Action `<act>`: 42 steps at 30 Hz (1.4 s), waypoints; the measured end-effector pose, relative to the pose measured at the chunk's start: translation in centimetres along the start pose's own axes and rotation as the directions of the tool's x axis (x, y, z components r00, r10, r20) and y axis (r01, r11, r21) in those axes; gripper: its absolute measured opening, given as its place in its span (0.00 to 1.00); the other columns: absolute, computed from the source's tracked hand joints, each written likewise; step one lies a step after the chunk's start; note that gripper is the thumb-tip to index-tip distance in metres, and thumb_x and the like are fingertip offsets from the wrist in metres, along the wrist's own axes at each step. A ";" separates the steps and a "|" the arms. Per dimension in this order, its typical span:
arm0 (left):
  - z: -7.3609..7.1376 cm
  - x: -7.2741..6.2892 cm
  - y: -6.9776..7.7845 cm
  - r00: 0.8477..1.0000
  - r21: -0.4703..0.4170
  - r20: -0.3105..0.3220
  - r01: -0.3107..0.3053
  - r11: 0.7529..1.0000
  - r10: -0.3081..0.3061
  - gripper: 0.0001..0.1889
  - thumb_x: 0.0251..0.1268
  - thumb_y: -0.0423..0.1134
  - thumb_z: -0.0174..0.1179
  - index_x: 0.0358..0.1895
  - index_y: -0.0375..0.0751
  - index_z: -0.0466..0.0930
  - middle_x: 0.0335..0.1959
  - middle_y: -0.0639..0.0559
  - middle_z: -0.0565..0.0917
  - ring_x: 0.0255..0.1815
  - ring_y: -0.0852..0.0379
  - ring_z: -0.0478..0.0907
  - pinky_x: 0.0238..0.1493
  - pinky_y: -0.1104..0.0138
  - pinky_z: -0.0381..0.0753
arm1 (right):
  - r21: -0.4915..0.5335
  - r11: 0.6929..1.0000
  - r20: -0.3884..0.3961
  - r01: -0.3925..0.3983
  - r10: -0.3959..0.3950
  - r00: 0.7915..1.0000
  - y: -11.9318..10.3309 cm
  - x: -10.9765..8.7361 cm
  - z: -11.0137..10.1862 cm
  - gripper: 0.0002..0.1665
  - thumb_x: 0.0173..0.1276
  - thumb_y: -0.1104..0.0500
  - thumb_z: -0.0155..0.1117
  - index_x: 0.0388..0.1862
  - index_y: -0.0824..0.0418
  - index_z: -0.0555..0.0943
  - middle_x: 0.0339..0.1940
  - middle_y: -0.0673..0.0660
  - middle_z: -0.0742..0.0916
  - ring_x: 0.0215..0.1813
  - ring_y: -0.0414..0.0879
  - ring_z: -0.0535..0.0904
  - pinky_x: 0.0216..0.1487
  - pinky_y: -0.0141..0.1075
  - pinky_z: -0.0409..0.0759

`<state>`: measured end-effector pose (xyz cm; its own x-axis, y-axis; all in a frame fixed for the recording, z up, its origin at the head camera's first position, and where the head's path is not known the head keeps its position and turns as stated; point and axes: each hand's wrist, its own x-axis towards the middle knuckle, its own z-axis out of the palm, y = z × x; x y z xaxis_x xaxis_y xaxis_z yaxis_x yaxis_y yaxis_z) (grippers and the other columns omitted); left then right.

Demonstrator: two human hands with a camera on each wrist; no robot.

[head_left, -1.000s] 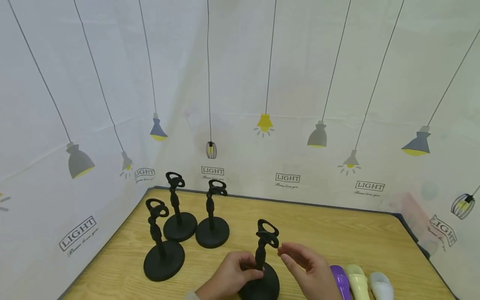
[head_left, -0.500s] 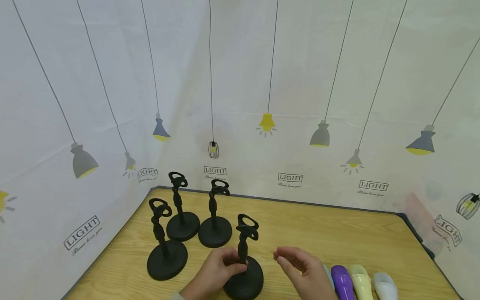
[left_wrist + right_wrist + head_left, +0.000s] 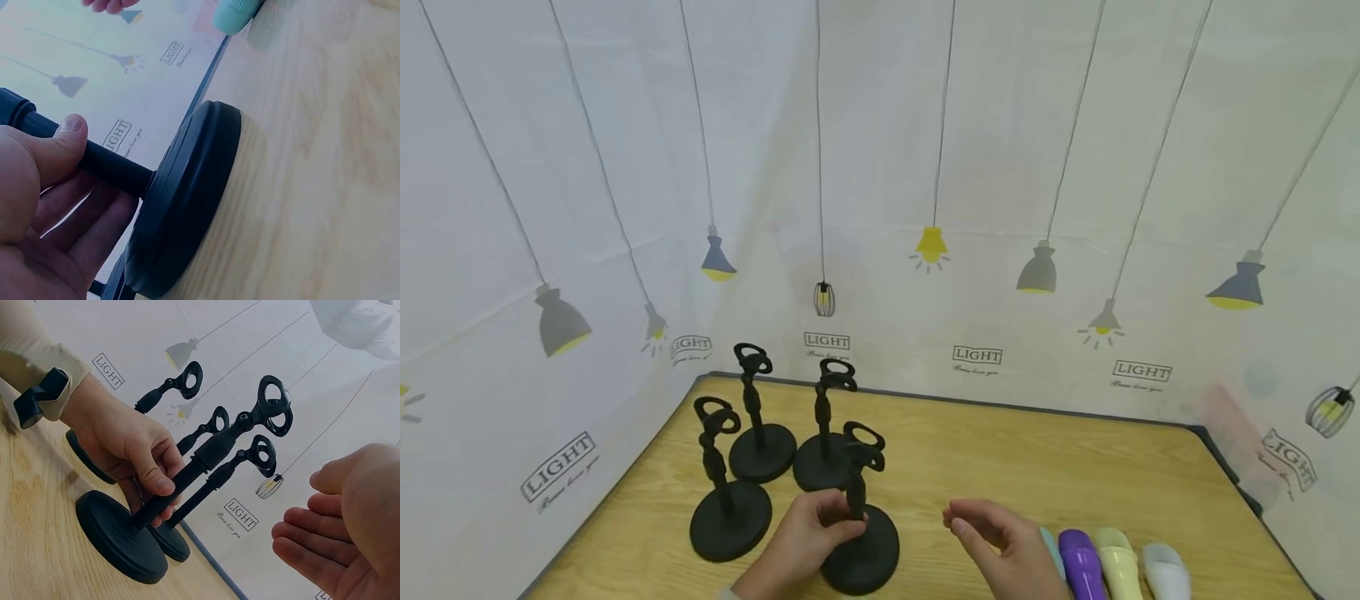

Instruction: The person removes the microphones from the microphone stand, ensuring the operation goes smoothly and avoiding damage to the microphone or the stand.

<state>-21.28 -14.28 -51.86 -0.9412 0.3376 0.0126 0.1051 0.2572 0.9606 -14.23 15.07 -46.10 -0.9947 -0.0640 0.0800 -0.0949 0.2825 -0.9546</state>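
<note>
My left hand grips the pole of a black tabletop microphone stand, thumb on the near side. The stand is upright; its round base is at the wood in the left wrist view, and a ring-shaped clip tops it. To its right, my right hand is held with loosely bent fingers and nothing in them. Three similar stands are grouped at the left: a front one, a back-left one and a back-right one, which the gripped stand partly overlaps.
Right of my right hand lie several microphones in a row: teal, purple, pale yellow and white. A white cloth printed with lamps rises behind the wooden table and along its sides.
My left hand has carried the gripped stand leftward, toward the other three stands. My right hand has shifted slightly left, and the teal microphone has come into sight beside it.
</note>
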 end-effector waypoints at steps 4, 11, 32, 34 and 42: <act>-0.7 -0.1 0.0 1.000 0.019 -0.019 0.017 1.000 -0.017 0.09 0.69 0.38 0.75 0.46 0.38 0.91 0.46 0.49 0.94 0.48 0.55 0.88 0.49 0.69 0.85 | 0.004 0.999 -0.001 0.046 -0.046 0.999 0.0 0.1 0.2 0.15 0.78 0.57 0.70 0.57 0.63 0.88 0.53 0.60 0.93 0.51 0.35 0.90 0.53 0.26 0.85; -2.0 -0.7 -0.4 0.998 0.050 -0.066 0.021 0.999 -0.018 0.08 0.68 0.38 0.76 0.45 0.40 0.91 0.45 0.48 0.94 0.48 0.55 0.89 0.48 0.70 0.85 | 0.000 0.994 0.011 0.112 -0.112 0.994 0.0 -0.1 0.5 0.14 0.78 0.59 0.69 0.56 0.66 0.88 0.51 0.63 0.93 0.51 0.32 0.89 0.53 0.26 0.85; -4.5 -1.7 -1.4 0.972 0.100 -0.230 0.078 0.992 -0.053 0.07 0.69 0.38 0.74 0.45 0.41 0.90 0.42 0.50 0.93 0.45 0.57 0.88 0.45 0.70 0.85 | 0.005 0.990 0.036 0.143 -0.144 0.989 0.4 -0.2 1.0 0.13 0.79 0.60 0.68 0.55 0.67 0.89 0.49 0.62 0.94 0.49 0.33 0.90 0.51 0.27 0.87; -4.7 -1.9 -1.4 0.968 0.108 -0.245 0.084 0.991 -0.055 0.06 0.69 0.37 0.74 0.45 0.41 0.90 0.41 0.51 0.93 0.45 0.58 0.88 0.45 0.71 0.85 | 0.011 0.991 0.049 0.136 -0.136 0.989 0.5 -0.2 1.0 0.14 0.79 0.60 0.68 0.55 0.68 0.88 0.50 0.64 0.94 0.49 0.33 0.90 0.51 0.27 0.87; -5.0 -2.3 -1.4 0.961 0.122 -0.270 0.097 0.988 -0.061 0.06 0.70 0.37 0.73 0.46 0.41 0.90 0.42 0.51 0.93 0.45 0.58 0.88 0.45 0.71 0.85 | -0.005 0.988 0.060 0.155 -0.154 0.986 0.5 -0.2 0.9 0.13 0.80 0.59 0.68 0.55 0.65 0.89 0.50 0.65 0.94 0.49 0.32 0.89 0.52 0.27 0.86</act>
<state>-20.91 -19.94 -51.89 -0.9975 0.0643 0.0287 0.0520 0.3969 0.9164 -14.06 14.35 -46.86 -0.9641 -0.1639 0.2091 -0.2481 0.2738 -0.9292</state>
